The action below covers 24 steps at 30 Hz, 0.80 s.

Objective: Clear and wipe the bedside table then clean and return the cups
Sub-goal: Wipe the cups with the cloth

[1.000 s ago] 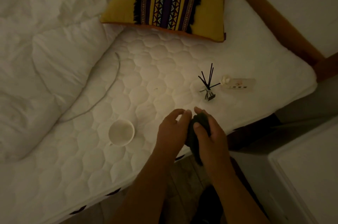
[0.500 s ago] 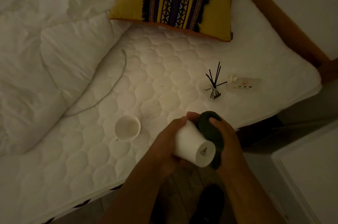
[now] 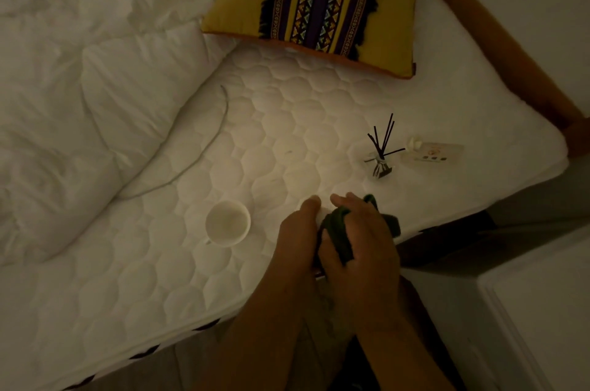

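A white cup [image 3: 227, 222] stands upright on the quilted mattress [image 3: 159, 263], left of my hands. My left hand [image 3: 297, 240] holds a second white cup [image 3: 321, 215], almost wholly hidden between my hands. Pressed against that cup is a dark green cloth [image 3: 338, 231], gripped by my right hand [image 3: 364, 240]. The white bedside table [image 3: 542, 311] shows at the lower right.
A reed diffuser [image 3: 380, 154] and a white power strip [image 3: 434, 153] lie on the mattress just beyond my hands. A yellow patterned cushion [image 3: 319, 1] sits at the head, by the wooden bed frame [image 3: 498, 39]. A rumpled white duvet [image 3: 79, 103] and a thin cable [image 3: 204, 148] lie left.
The held cup showed its base between my hands half a second ago; now my hands have closed over it with the cloth, hiding it. The view has shifted slightly.
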Available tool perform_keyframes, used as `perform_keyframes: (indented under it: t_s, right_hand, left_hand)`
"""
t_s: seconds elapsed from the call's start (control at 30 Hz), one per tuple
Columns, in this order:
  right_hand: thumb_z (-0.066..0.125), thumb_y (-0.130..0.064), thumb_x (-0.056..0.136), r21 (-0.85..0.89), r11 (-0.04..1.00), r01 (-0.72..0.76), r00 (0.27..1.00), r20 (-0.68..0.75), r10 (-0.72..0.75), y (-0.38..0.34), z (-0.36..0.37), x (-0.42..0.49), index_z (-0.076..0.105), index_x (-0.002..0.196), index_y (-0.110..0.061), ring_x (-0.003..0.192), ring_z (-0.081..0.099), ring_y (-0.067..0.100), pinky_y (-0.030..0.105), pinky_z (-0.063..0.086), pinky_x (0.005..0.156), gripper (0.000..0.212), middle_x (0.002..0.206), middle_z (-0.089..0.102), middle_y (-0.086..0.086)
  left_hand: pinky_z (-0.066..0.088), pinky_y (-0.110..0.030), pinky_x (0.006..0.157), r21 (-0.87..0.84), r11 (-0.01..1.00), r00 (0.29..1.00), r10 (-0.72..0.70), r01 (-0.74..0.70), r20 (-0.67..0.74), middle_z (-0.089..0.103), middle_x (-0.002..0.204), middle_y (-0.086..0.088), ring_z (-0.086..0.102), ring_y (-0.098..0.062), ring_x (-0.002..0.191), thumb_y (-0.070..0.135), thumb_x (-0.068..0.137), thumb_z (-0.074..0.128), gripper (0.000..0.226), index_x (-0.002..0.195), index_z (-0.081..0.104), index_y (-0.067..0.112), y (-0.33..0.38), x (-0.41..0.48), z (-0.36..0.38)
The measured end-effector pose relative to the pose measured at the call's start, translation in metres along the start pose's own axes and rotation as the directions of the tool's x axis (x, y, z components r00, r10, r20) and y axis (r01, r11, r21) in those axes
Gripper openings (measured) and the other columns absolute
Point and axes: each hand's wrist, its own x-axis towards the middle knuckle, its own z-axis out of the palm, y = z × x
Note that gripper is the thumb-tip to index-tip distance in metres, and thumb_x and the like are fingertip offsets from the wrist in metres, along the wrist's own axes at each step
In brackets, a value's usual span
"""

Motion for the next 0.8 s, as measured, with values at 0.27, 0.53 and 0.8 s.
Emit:
perform_keyframes:
  t_s: [0.27,0.53,0.8]
  right_hand:
    - [0.063,-0.032,0.085,-0.049,0.933,0.355,0.913,0.233,-0.335,0.032,-0.008,0.019,0.062,0.105,-0.013,0.111,0.058,0.008,0.033,0.047,0.101,0.028,0.113,0.068,0.001]
    - [0.055,-0.024,0.094,0.265,0.636,-0.725,0.678,0.437,0.591,0.042,0.002,0.047,0.064,0.079,-0.014,0.072,0.062,0.018,0.033,0.051,0.069,0.02,0.077,0.065,0.005]
    - [0.054,-0.024,0.094,0.057,0.376,-0.925,0.346,0.534,0.771,0.084,0.017,0.041,0.067,0.093,-0.002,0.079,0.067,0.035,0.04,0.059,0.071,0.025,0.088,0.069,0.02]
  left_hand:
    - [0.054,-0.043,0.08,0.06,0.994,0.992,-0.098,0.093,0.08,0.067,0.116,-0.015,0.065,-0.027,0.099,0.043,0.094,0.048,0.034,0.113,0.064,0.02,0.001,0.009,-0.009]
    - [0.048,-0.022,0.066,0.588,0.73,0.911,0.411,-0.349,0.031,0.068,0.094,0.004,0.064,-0.009,0.085,0.045,0.091,0.054,0.028,0.105,0.068,0.025,-0.007,0.023,-0.009]
    - [0.041,-0.016,0.083,0.725,0.344,0.71,0.647,-0.597,0.278,0.047,0.117,0.015,0.048,-0.001,0.106,0.056,0.077,0.058,0.052,0.125,0.05,0.036,-0.018,0.038,-0.031]
